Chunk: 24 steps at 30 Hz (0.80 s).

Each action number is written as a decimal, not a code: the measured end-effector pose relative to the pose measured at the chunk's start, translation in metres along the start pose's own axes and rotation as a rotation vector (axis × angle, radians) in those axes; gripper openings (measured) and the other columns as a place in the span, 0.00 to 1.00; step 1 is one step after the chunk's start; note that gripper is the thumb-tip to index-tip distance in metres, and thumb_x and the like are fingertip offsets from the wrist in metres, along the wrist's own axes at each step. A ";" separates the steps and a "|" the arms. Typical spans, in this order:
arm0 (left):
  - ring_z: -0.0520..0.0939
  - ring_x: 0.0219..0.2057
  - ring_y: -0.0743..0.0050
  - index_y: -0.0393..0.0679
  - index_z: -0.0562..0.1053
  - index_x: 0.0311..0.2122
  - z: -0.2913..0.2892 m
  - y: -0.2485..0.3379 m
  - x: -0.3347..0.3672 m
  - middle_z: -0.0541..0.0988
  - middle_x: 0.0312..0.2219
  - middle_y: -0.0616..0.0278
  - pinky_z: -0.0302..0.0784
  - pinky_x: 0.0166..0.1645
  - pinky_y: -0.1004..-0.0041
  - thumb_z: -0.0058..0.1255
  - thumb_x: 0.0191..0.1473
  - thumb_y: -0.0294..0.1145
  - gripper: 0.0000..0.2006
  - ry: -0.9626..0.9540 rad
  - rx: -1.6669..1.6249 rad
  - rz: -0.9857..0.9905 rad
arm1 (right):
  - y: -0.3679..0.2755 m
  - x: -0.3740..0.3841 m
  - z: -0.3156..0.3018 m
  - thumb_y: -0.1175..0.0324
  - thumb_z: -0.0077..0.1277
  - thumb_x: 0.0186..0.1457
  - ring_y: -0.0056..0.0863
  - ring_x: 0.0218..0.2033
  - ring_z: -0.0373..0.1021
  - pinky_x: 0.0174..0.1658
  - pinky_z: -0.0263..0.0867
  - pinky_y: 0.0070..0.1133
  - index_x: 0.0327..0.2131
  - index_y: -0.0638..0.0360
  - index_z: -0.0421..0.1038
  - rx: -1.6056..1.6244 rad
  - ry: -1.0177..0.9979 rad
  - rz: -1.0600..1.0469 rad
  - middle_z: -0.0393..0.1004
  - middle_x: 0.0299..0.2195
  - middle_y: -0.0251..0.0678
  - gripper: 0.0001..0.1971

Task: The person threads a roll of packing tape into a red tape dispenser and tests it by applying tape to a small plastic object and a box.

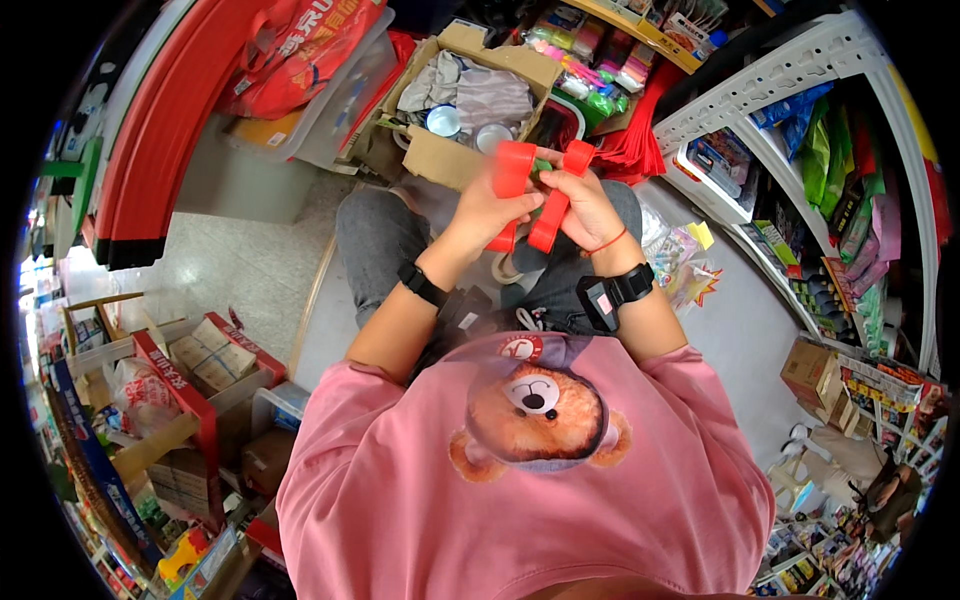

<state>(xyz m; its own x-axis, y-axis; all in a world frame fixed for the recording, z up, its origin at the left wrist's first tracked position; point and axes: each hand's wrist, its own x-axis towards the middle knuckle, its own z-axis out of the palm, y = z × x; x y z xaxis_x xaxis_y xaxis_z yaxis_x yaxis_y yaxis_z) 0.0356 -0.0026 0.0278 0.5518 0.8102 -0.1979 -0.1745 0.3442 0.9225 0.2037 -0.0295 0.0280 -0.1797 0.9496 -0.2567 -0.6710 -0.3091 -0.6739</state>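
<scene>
My left hand [484,208] is closed on a red plastic piece [513,166], whose upper end is blurred. Close beside it, my right hand [589,212] grips a second red plastic piece [548,220], a long bar with a wider top end. A bit of green shows between the two pieces. Whether they are joined I cannot tell, since my fingers cover their middles. Both hands are held over my lap, just this side of an open cardboard box [445,163] that contains grey-and-white cloth [495,100] and round pale-blue and whitish things.
White metal shelving [770,95] with packaged goods stands along the right. A clear plastic bin [345,95] with a red bag [300,50] is at the far left. Clear plastic packets [683,255] lie on the floor by my right knee. Boxes [215,350] crowd the lower left.
</scene>
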 end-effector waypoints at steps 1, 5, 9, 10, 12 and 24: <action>0.74 0.29 0.83 0.42 0.70 0.41 -0.001 -0.004 0.000 0.75 0.31 0.68 0.70 0.34 0.80 0.57 0.48 0.27 0.14 -0.014 -0.019 0.008 | 0.002 -0.001 0.003 0.75 0.48 0.54 0.32 0.40 0.71 0.39 0.71 0.29 0.49 0.65 0.64 -0.009 -0.008 0.004 0.71 0.42 0.41 0.18; 0.74 0.31 0.83 0.41 0.70 0.44 -0.007 -0.008 0.000 0.75 0.32 0.68 0.70 0.35 0.80 0.57 0.47 0.26 0.17 -0.056 0.062 -0.038 | 0.010 -0.003 0.004 0.71 0.49 0.55 0.31 0.39 0.71 0.33 0.72 0.29 0.50 0.63 0.63 -0.027 0.009 -0.023 0.72 0.41 0.39 0.18; 0.74 0.30 0.83 0.42 0.70 0.43 -0.003 0.005 -0.004 0.75 0.32 0.68 0.71 0.35 0.79 0.58 0.47 0.27 0.17 -0.085 0.028 -0.056 | 0.013 -0.003 0.003 0.70 0.50 0.55 0.30 0.39 0.71 0.34 0.71 0.29 0.50 0.61 0.63 -0.019 -0.012 0.000 0.72 0.41 0.38 0.19; 0.74 0.30 0.83 0.42 0.70 0.43 -0.005 0.004 -0.004 0.74 0.32 0.68 0.71 0.35 0.79 0.59 0.47 0.28 0.17 -0.093 0.010 -0.072 | 0.012 -0.003 0.005 0.69 0.51 0.55 0.30 0.39 0.71 0.35 0.71 0.29 0.50 0.61 0.63 -0.017 -0.016 0.002 0.72 0.41 0.38 0.19; 0.74 0.29 0.83 0.42 0.70 0.42 -0.008 0.002 -0.004 0.74 0.31 0.69 0.70 0.35 0.79 0.59 0.47 0.28 0.16 -0.097 -0.018 -0.095 | 0.010 -0.004 0.009 0.69 0.51 0.55 0.29 0.39 0.71 0.35 0.71 0.29 0.50 0.60 0.63 -0.013 -0.023 0.004 0.72 0.41 0.37 0.19; 0.74 0.28 0.82 0.42 0.70 0.40 -0.005 0.002 -0.001 0.75 0.31 0.68 0.71 0.34 0.79 0.58 0.48 0.26 0.14 -0.014 -0.035 -0.127 | -0.001 -0.007 0.011 0.70 0.51 0.55 0.27 0.41 0.70 0.41 0.70 0.29 0.53 0.62 0.60 0.025 -0.109 0.004 0.71 0.42 0.37 0.22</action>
<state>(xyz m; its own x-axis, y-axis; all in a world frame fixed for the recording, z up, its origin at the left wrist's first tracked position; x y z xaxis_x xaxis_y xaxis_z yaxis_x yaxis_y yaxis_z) 0.0304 -0.0006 0.0284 0.5823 0.7524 -0.3081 -0.1305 0.4605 0.8780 0.1978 -0.0354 0.0383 -0.2585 0.9489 -0.1811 -0.6878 -0.3124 -0.6553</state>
